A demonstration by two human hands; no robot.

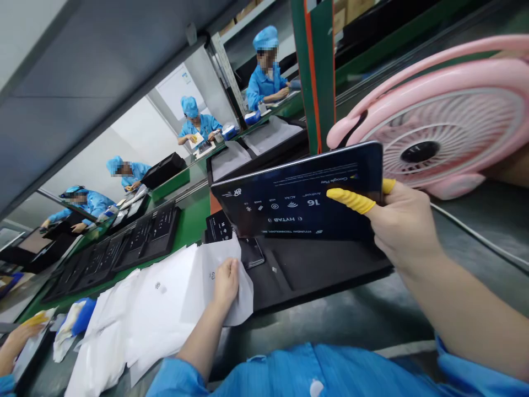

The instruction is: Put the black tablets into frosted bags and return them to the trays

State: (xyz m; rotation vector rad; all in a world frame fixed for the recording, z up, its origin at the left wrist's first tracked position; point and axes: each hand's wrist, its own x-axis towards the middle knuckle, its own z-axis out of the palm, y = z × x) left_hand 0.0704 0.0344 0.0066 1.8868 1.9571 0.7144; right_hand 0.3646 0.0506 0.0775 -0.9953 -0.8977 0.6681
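My right hand (pixel 407 226) wears yellow finger cots and grips a dark tablet (pixel 297 193) at its right end. The tablet is tilted up on its edge, with white print on its screen side, above a black foam tray (pixel 322 270). My left hand (pixel 226 282) is closed on the edge of a white protective sleeve (pixel 206 259), at the right end of a spread of white sleeves (pixel 161 303). Between the hands, another printed tablet (pixel 219 227) lies in the tray, partly covered by the raised tablet and the sleeve.
A pink fan (pixel 454 110) stands at the right, its white cable (pixel 479 237) running along the bench. Trays of tablets (pixel 144 234) sit on the green conveyor (pixel 198 215). At the lower left is a co-worker's hand (pixel 25 333); several people in blue work beyond. A shelf (pixel 103 71) hangs overhead.
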